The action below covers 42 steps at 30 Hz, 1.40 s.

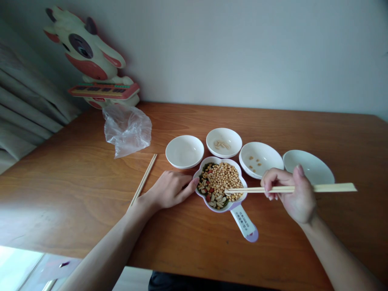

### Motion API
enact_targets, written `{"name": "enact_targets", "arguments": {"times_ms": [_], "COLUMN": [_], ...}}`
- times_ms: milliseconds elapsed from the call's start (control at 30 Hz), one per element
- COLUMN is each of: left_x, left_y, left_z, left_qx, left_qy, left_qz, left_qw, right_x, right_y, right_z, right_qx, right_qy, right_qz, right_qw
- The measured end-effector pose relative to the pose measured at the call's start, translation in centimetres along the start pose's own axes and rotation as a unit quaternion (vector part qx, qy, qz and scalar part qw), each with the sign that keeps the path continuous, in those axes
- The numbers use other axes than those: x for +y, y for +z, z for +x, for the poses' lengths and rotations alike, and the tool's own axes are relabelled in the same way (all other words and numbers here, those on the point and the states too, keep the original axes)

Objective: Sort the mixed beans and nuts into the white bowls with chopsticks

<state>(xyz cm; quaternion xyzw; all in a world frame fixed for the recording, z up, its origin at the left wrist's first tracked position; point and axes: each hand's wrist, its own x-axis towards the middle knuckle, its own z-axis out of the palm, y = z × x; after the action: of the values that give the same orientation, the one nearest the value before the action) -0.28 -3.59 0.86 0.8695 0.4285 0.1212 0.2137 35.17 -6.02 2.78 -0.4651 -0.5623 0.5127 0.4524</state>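
Table [190, 246]: wood-grained, brown, its back edge along a pale wall [242, 60].

Handled dish [216, 209]: one, lobed, white with lavender; middle of the surface, between the front edge and the row of bowls. Handle [244, 223] slants toward the front edge and the right, bearing a printed label. Contents: yellowish soybeans [227, 173] mostly toward the back and right, pale peanuts [217, 200] mostly toward the front, some red pieces, and dark green matter beneath.

Left hand [174, 190]: palm down on the surface, fingers close together and loosely bent, thumb touching the dish's left rim; whether the fingers also grip that rim cannot be told.

Right hand [298, 200]: fingers curled, pinching the held chopsticks [330, 188], thumb raised. Stick tips among the contents of the dish; thick ends toward the right edge.

Bowls, white, in a shallow arc on the back-edge side of the dish. First bowl [184, 151]: leftmost. Second bowl [224, 135]: nearest the back edge, containing pale slivers [222, 144]. Third bowl [266, 153]: containing a few orange-brown bits. Fourth bowl [315, 165]: nearest the right edge, partly hidden by the right hand.

Second pair of chopsticks [144, 178]: lying beside the left wrist, upper ends toward the back edge.

Plastic bag [129, 131]: clear, crumpled, toward the back left corner.

Toy keyboard [103, 91]: cow-shaped, upright at the back left corner.
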Motion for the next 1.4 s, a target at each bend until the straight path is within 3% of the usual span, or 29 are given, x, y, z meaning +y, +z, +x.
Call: {"name": "enact_targets", "arguments": {"times_ms": [333, 533, 1033, 1233, 1400], "left_x": [-0.1, -0.1, -0.1, -0.2, -0.3], "left_y": [0.1, 0.0, 0.1, 0.2, 0.3], "left_z": [0.0, 0.0, 0.0, 0.0, 0.0], "left_qx": [-0.002, -0.009, -0.012, -0.013, -0.010], "left_qy": [-0.004, -0.006, -0.010, -0.010, -0.008], "left_qz": [0.005, -0.003, -0.008, 0.000, -0.005], "left_qw": [1.000, 1.000, 1.000, 1.000, 1.000], "right_x": [0.6, 0.1, 0.4, 0.0, -0.1], "right_y": [-1.1, -0.7, -0.7, -1.1, -2.5], "right_z": [-0.3, 0.1, -0.1, 0.2, 1.3], "right_qx": [-0.021, 0.007, 0.040, 0.083, 0.200], "right_qy": [-0.035, -0.001, -0.039, -0.121, -0.227], "right_qz": [-0.106, -0.065, -0.023, 0.030, 0.073], "right_qw": [0.994, 0.998, 0.998, 0.989, 0.950]}}
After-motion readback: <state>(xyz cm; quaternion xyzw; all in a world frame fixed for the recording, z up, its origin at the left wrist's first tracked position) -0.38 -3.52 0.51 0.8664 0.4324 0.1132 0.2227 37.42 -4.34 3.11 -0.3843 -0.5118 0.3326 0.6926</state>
